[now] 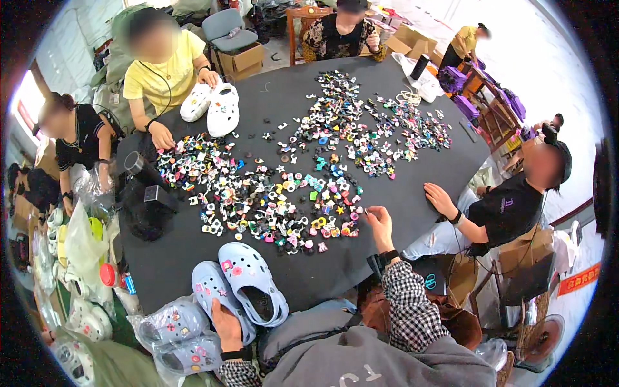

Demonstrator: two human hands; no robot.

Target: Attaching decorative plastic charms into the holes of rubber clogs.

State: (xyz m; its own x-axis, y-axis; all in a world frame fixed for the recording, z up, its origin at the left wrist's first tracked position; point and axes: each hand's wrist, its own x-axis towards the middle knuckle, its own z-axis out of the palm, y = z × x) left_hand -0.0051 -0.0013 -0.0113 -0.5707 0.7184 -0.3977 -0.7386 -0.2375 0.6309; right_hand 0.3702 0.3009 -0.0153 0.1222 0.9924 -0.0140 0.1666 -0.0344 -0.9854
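Head view, clock read from frame centre.

Left hand [227, 329], 7 o'clock: grip closed on the rear outer side of the left clog [216, 284], pale blue. The right clog [250, 274] leans against it, touching, no hand visible on it. Pair sits at the near edge of the tabletop [412, 171], toes toward 11; can't make out what supports the heels.

Right hand [379, 226], 4 o'clock: over the near edge of the charm pile [271, 200], thumb and fingertip almost together. Can't make out whether a charm is pinched there; too small.

Progress, my read: part-way. Both clogs carry a few charms around the toe, pink ones among them. Several vent holes look bare on each, the right clog's more obviously. How many are meant to stay bare isn't shown, so no firm count on what's left.

Bagged clogs [173, 324], 7 to 8 o'clock just beside the left clog: same pale blue, charms in place, inside clear plastic. Looks like finished stock to me.

Loose charms: plenty. Main pile runs from centre toward 9; second pile [335, 106] toward 1.

Elsewhere: white clogs [222, 111] at 10 to 11, a co-worker's hand [208, 77] at their heels; a few charms on them too. Another co-worker's hand [441, 201] rests on the tabletop at 3.
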